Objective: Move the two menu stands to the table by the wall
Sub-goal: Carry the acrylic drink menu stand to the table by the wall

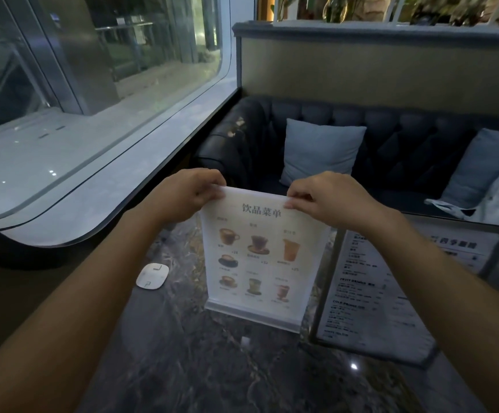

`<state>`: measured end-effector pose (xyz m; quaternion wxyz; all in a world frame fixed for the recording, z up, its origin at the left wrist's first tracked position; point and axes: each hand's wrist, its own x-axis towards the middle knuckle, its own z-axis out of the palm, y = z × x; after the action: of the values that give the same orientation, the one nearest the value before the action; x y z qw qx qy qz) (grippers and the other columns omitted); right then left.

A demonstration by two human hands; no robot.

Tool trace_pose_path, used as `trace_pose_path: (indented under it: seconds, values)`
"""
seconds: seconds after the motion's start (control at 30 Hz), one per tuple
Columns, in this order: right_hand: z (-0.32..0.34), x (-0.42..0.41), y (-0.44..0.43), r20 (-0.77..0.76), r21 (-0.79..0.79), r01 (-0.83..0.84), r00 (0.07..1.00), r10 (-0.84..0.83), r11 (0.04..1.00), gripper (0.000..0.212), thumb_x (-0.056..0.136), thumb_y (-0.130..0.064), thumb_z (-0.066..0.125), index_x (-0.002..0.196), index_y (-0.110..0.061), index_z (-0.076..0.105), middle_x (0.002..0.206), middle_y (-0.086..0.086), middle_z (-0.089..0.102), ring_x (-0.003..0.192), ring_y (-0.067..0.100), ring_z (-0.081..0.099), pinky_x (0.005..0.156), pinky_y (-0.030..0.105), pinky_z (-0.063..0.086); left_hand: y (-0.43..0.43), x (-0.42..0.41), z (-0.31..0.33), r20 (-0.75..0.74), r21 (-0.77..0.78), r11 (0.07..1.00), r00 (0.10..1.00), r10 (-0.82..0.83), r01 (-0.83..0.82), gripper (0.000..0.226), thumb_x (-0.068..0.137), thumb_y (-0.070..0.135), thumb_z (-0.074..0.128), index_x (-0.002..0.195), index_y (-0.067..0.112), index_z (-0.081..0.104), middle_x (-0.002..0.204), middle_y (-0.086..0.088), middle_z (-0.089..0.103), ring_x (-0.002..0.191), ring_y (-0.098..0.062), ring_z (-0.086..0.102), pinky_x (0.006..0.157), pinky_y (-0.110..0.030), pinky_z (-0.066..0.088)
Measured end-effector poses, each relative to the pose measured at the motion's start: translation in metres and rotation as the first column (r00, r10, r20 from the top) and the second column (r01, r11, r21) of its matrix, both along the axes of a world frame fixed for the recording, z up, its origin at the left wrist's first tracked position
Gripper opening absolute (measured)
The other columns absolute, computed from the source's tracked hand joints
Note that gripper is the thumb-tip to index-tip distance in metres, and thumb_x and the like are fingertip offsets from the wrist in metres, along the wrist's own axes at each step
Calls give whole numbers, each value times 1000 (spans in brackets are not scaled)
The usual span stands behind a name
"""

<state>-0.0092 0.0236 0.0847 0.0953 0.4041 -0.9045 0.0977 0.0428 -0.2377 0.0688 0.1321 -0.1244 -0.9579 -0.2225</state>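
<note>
We pinch acrylic drinks menu stand (pixel 258 260) top corners, left hand (pixel 187 195) and right hand (pixel 328 201), base on marble table (pixel 182 362); framed menu stand (pixel 391 293) beside.

Dark marble table (pixel 212 368), two menu stands (pixel 257 257), white puck (pixel 152 276)

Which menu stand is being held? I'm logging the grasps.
The drinks menu stand with cup pictures, pinched at its top corners by both hands; the dark-framed text menu stand beside it is untouched.

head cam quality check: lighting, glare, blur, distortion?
Head view: dim indoor light; small glare spots on the marble table; wide-angle bending curves the window ledge; the drinks menu stand, pinched by left hand and right hand, reads soft; the framed menu is blurrier.
</note>
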Motion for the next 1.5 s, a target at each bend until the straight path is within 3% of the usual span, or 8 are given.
trace_pose_path:
  seconds: [0.13, 0.4, 0.77, 0.93, 1.1, 1.2, 1.33, 1.5]
  values:
    - [0, 4, 8, 57, -78, 44, 998, -40, 996, 31, 85, -48, 51, 105, -25, 57, 94, -6, 64, 80, 12, 55, 61, 29, 39, -7, 3, -12, -115, 184, 982, 991, 70, -48, 36, 83, 27, 64, 116, 18, 54, 112, 1, 53, 106, -17, 49, 85, -30, 41]
    - [-6, 18, 25, 197, -242, 115, 978, -67, 964, 48, 78, -58, 51, 113, -25, 54, 101, -8, 59, 89, 8, 55, 72, 27, 46, -3, 22, -42, 57, 489, 867, 995, 78, -96, 64, 73, 46, 64, 128, 25, 38, 120, -1, 50, 106, -21, 53, 88, -43, 49]
    - [-23, 41, 30, 289, -363, 161, 956, -54, 918, 58, 74, -58, 54, 121, -23, 49, 104, -7, 57, 93, 7, 54, 72, 14, 40, 4, 36, -65, 90, 740, 667, 996, 25, -84, 49, 70, 42, 70, 113, 27, 51, 105, 2, 60, 87, -3, 63, 66, -19, 52]
    - [-33, 49, 34, 294, -394, 202, 952, -85, 897, 61, 76, -50, 60, 127, -25, 40, 107, -10, 53, 97, 8, 52, 72, 11, 39, 4, 43, -71, 77, 809, 587, 996, -53, -31, 34, 70, 36, 74, 100, 31, 59, 102, 3, 66, 91, -12, 66, 69, -22, 54]
    - [-58, 66, 32, 343, -600, 333, 928, -143, 727, 65, 75, -39, 67, 131, -22, 37, 113, -7, 50, 100, 8, 50, 75, 10, 38, 2, 51, -87, 103, 869, 488, 994, -23, -78, 36, 71, 36, 70, 105, 29, 59, 106, 3, 67, 98, -12, 64, 71, -23, 53]
    - [-81, 80, 27, 456, -707, 456, 878, -146, 541, 64, 76, -36, 68, 130, -20, 36, 117, 0, 53, 103, 15, 53, 82, 26, 47, 4, 55, -103, 172, 933, 322, 985, -4, -162, 44, 76, 38, 64, 115, 21, 55, 118, -5, 62, 106, -21, 61, 86, -39, 50]
    - [-112, 94, 21, 550, -686, 554, 819, -162, 471, 60, 77, -41, 65, 127, -22, 38, 117, 1, 55, 102, 13, 54, 79, 28, 50, 7, 61, -124, 263, 942, 212, 965, 8, -258, 50, 78, 36, 66, 122, 15, 51, 126, -13, 57, 111, -27, 58, 96, -47, 45]
    - [-138, 96, 20, 618, -620, 638, 756, -216, 457, 49, 83, -38, 59, 124, -18, 41, 110, 5, 57, 96, 15, 57, 70, 22, 51, 15, 64, -134, 301, 936, 188, 954, 9, -297, 34, 73, 35, 64, 104, 21, 60, 103, 0, 68, 97, -16, 64, 74, -33, 51]
